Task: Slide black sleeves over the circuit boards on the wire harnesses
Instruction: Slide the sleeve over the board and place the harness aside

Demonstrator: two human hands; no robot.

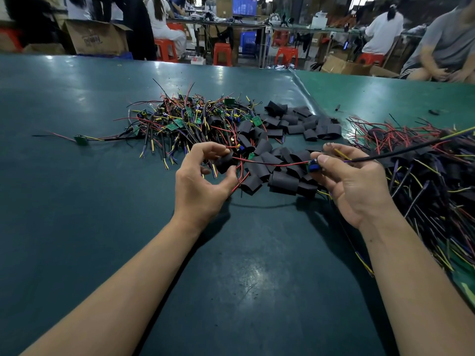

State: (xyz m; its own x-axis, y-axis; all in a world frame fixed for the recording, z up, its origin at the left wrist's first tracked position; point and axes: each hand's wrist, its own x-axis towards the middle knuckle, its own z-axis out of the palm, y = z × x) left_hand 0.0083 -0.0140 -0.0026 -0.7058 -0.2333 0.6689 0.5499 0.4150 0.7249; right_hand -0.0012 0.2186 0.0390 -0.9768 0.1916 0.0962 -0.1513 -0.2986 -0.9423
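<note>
Head view: hands (203, 181) partly hide sleeve (225, 163).

A green table (77, 201) bears tangled wire harnesses (185, 119) and black sleeves (295, 122).

one head cam — wide-angle, looks fwd & down over the table (77, 201), close above both forearms.
</note>
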